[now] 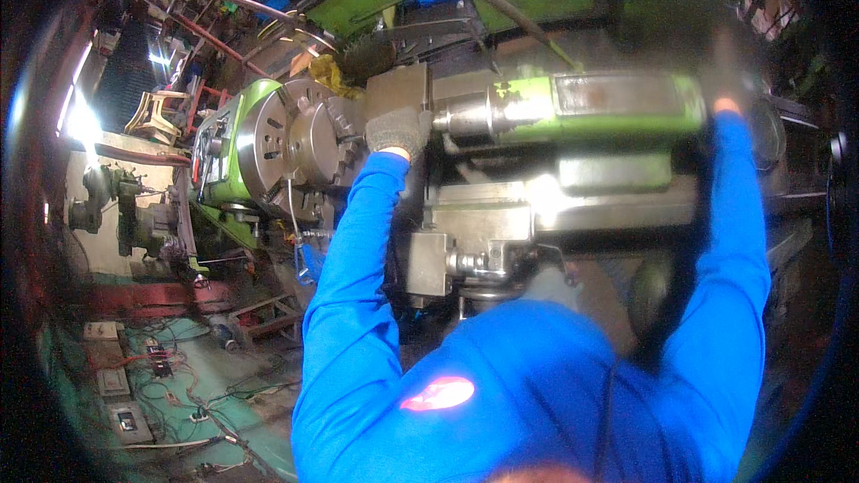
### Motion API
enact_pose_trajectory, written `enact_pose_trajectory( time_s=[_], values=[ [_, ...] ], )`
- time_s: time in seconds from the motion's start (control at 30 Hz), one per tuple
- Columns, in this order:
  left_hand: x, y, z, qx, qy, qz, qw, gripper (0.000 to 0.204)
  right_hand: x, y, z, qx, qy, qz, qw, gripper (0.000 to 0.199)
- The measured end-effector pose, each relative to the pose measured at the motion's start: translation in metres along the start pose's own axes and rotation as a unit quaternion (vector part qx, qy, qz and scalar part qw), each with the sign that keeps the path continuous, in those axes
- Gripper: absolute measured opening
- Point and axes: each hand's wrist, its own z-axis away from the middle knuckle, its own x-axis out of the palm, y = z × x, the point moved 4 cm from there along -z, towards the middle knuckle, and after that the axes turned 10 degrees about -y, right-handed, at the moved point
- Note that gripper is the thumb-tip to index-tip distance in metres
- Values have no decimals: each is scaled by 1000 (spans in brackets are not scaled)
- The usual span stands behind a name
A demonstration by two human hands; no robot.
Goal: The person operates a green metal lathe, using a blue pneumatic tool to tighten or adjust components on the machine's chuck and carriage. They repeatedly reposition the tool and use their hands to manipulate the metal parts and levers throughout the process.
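A large lathe stands before me. My left hand (399, 131), in a grey knitted glove, is closed between the steel chuck (311, 139) and the nose of the tailstock quill (465, 116). What its fingers grip is hidden from view. The green tailstock (537, 107) extends to the right along the machine bed. At its far right end is my right hand (727, 80), beside the dark round handwheel (766, 130). Motion smears that hand, so its fingers and any hold on the wheel do not show. Behind my left hand stands a flat metal block (394, 89).
The lathe's tool slide (483, 215) with a square steel block (429, 263) sits close in front of my body. A long bar (519, 20) leans behind the tailstock. Cables and electrical boxes (125, 420) lie on the green floor (259, 429) at lower left.
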Motion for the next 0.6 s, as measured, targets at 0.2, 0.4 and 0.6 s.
enact_pose_trajectory(
  time_s=[0.2, 0.4, 0.6],
  values=[
    [-8, 4, -4, 0, 0, 7, 1000, 44, 8, 12, -27, 2, 42, 23, 999, 98],
    [4, -2, -4, -3, 2, 27, 1000, 52, 10, 11, -24, -37, 58, 13, 998, 95],
    [-15, 2, 3, -14, -2, 56, 998, 51, -1, 7, -10, -83, 73, -18, 994, 93]
  ],
)
